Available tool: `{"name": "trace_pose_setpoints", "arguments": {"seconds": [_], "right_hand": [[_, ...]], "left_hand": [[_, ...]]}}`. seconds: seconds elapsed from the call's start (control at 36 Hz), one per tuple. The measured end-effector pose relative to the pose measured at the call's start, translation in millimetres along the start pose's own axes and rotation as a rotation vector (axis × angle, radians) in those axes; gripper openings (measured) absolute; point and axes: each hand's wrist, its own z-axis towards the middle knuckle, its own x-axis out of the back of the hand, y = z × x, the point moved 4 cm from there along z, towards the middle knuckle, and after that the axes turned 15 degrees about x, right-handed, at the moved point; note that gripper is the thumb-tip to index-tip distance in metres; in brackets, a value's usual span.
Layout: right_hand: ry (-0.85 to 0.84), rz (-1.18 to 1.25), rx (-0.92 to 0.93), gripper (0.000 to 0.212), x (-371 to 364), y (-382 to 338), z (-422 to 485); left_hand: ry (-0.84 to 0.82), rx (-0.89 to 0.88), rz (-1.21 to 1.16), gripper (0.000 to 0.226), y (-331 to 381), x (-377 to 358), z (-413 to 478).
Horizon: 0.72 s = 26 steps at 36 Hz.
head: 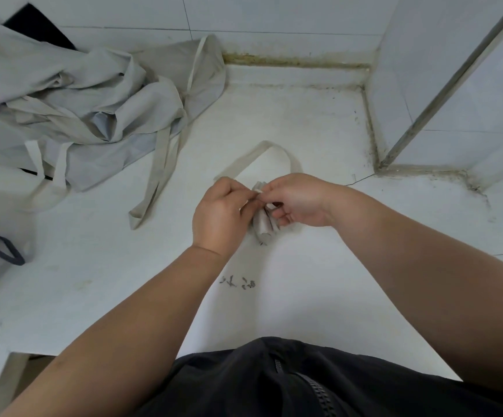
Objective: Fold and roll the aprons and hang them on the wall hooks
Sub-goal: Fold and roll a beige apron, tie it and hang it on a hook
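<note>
Rolled apron: on the counter, between your hands. Left hand, right hand: fingers curled, both pinching the tie atop the roll. Draw the tie snug; keep the roll tight. Strap loop: just beyond the roll; leave it free for a hook. Loose aprons: left of the roll.

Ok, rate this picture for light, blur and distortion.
Head view: soft even light, no glare, faint shadows only; head view's wide lens makes the metal post lean; head view is slightly soft, so the rolled apron between left hand and right hand lacks fine detail.
</note>
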Motion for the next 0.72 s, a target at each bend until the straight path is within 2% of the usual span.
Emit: {"name": "trace_pose_setpoints", "arguments": {"seconds": [0.08, 0.17, 0.22, 0.33, 0.44, 0.56, 0.61, 0.72], "right_hand": [[0.013, -0.062, 0.1, 0.022, -3, -3, -1], [0.119, -0.605, 0.346, 0.017, -1, -4, -4], [0.147, -0.873, 0.474, 0.019, -1, -2, -8], [0.193, -1.302, 0.465, 0.024, 11, 10, -8], [0.207, -1.412, 0.441, 0.028, 16, 11, -9], [0.227, -1.515, 0.557, 0.031, 10, 10, -7], [0.243, -1.512, 0.589, 0.04, 9, 13, -6], [0.255, -1.47, 0.624, 0.041, 11, 17, -4]], "left_hand": [[0.034, -0.055, 0.083, 0.028, 3, 1, 5], [-0.003, -0.098, 0.119, 0.028, 3, -1, 6], [-0.056, -0.102, 0.14, 0.028, 1, -3, 8], [-0.154, -0.109, 0.271, 0.022, -4, 4, 16], [-0.221, -0.197, 0.354, 0.028, -7, 8, 16], [-0.275, -0.211, 0.349, 0.032, -7, 10, 13], [-0.275, -0.243, 0.364, 0.031, -8, 11, 12], [-0.281, -0.265, 0.367, 0.032, -7, 8, 10]]}}
